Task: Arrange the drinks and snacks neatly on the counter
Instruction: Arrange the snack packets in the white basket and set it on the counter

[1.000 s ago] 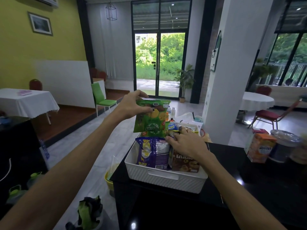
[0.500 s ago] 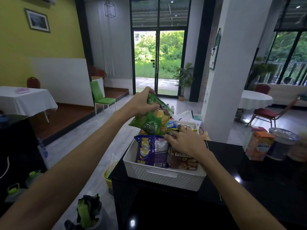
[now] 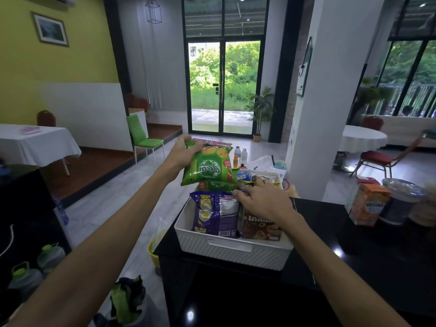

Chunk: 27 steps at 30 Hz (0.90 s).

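**My tally from the head camera**

I count two hands, the left hand [image 3: 182,153] and the right hand [image 3: 262,201]; one white basket [image 3: 232,254]; five big snack bags: an upper green bag [image 3: 207,167], a lower green bag [image 3: 218,185], a pink bag [image 3: 213,144], a purple bag [image 3: 215,214] and a brown bag [image 3: 262,226]; the small packets behind them I cannot count; two water bottles [image 3: 237,151]; one orange bottle [image 3: 235,161]; one orange carton [image 3: 368,204]; two green-capped jugs [image 3: 50,254]; one green chair [image 3: 141,135].
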{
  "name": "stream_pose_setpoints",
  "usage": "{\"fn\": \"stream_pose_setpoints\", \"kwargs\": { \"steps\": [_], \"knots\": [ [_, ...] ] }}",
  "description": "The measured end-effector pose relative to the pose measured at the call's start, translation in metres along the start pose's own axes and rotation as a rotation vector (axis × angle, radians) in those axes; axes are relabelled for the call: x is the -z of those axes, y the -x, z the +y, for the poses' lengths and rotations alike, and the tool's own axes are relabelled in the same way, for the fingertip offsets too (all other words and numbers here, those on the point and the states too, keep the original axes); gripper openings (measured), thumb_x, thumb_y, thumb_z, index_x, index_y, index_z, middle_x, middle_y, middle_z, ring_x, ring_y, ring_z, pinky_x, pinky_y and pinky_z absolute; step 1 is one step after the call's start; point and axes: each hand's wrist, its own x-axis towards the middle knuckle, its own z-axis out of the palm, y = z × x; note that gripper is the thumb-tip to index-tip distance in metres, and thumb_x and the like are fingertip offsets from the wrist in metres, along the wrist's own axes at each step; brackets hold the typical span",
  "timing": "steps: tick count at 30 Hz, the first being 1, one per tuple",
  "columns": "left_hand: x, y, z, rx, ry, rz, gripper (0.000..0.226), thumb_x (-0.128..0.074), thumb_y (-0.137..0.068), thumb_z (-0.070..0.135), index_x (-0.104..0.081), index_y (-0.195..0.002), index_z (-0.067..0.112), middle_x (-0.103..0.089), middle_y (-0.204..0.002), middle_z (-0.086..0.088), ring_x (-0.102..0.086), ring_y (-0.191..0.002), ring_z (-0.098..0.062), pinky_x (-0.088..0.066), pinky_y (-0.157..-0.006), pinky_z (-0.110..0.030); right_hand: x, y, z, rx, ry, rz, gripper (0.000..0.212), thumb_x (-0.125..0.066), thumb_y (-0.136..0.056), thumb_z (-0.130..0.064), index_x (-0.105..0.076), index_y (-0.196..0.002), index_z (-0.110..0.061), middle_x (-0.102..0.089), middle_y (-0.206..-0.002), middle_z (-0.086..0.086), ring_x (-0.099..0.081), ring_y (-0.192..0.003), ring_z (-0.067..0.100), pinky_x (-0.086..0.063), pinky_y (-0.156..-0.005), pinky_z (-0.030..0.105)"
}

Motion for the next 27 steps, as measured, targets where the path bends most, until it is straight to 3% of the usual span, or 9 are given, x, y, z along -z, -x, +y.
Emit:
{"fn": "stream_pose_setpoints", "kwargs": {
  "steps": [3,9,12,17,20,22,24,27],
  "knots": [
    [0.001,0.001,-0.006,0.063,0.048,-0.072,0.058,-0.068,-0.093,0.032,-0.038,-0.140,0.016,-0.066,-0.108,-0.014,-0.073,-0.069,-0.018,-0.058,-0.057,-0.030,0.001,0.000,-0.001,0.001,0.004,0.001,0.075,-0.009,-0.089,-0.073,-0.054,-0.134,-0.035,-0.039,-0.151,0.016,-0.041,-0.133,0.033,-0.039,-0.102,0.046],
    [-0.006,0.002,-0.017,0.112,-0.111,-0.117,0.071,-0.066,-0.091,0.045,-0.033,-0.147,0.017,-0.058,-0.128,-0.015,-0.070,-0.096,-0.025,-0.059,-0.082,-0.039,0.000,-0.001,0.000,0.010,0.001,-0.007,0.073,-0.010,-0.090,-0.068,-0.054,-0.135,-0.032,-0.040,-0.150,0.015,-0.041,-0.132,0.031,-0.038,-0.103,0.045],
    [-0.014,0.004,-0.019,0.057,-0.324,-0.098,0.070,-0.063,-0.089,0.055,-0.039,-0.145,0.019,-0.057,-0.127,-0.009,-0.066,-0.102,-0.022,-0.055,-0.077,-0.033,-0.001,-0.001,0.001,0.006,0.006,-0.003,0.075,-0.008,-0.090,-0.071,-0.051,-0.137,-0.033,-0.038,-0.152,0.014,-0.041,-0.134,0.031,-0.037,-0.104,0.047],
    [-0.029,0.003,-0.020,-0.073,-0.629,0.066,0.042,-0.066,-0.083,0.061,-0.061,-0.096,0.021,-0.064,-0.118,-0.009,-0.060,-0.107,-0.025,-0.050,-0.093,-0.044,-0.002,-0.002,0.001,-0.002,0.005,0.012,0.078,-0.006,-0.088,-0.074,-0.051,-0.138,-0.034,-0.039,-0.152,0.013,-0.042,-0.133,0.031,-0.038,-0.103,0.046],
    [-0.030,0.008,-0.018,-0.205,-0.773,0.153,0.041,-0.066,-0.081,0.064,-0.068,-0.083,0.023,-0.066,-0.113,-0.008,-0.061,-0.101,-0.024,-0.051,-0.089,-0.042,-0.003,-0.003,0.001,-0.001,0.002,0.015,0.081,-0.003,-0.086,-0.076,-0.053,-0.136,-0.036,-0.040,-0.151,0.012,-0.044,-0.131,0.030,-0.040,-0.101,0.045],
    [-0.026,0.015,-0.015,-0.277,-0.761,0.067,0.051,-0.057,-0.086,0.066,-0.075,-0.090,0.019,-0.070,-0.109,-0.007,-0.061,-0.094,-0.019,-0.049,-0.079,-0.034,-0.004,-0.004,0.002,0.002,0.007,0.017,0.080,-0.004,-0.087,-0.075,-0.054,-0.135,-0.034,-0.042,-0.149,0.012,-0.045,-0.130,0.030,-0.040,-0.100,0.045],
    [-0.019,0.024,-0.012,-0.309,-0.744,-0.131,0.061,-0.048,-0.088,0.070,-0.075,-0.107,0.018,-0.068,-0.114,-0.007,-0.057,-0.096,-0.017,-0.042,-0.077,-0.031,-0.005,-0.004,0.003,0.005,0.005,0.022,0.078,-0.006,-0.088,-0.074,-0.054,-0.134,-0.034,-0.044,-0.147,0.012,-0.046,-0.129,0.030,-0.041,-0.100,0.045],
    [-0.003,0.040,-0.012,-0.319,-0.726,-0.386,0.071,-0.061,-0.074,0.072,-0.058,-0.132,0.030,-0.056,-0.129,0.000,-0.053,-0.111,-0.016,-0.042,-0.082,-0.028,-0.006,-0.005,0.003,0.001,0.001,0.024,0.076,-0.008,-0.088,-0.073,-0.056,-0.132,-0.034,-0.046,-0.145,0.012,-0.046,-0.127,0.030,-0.041,-0.098,0.045]
  ]
}}
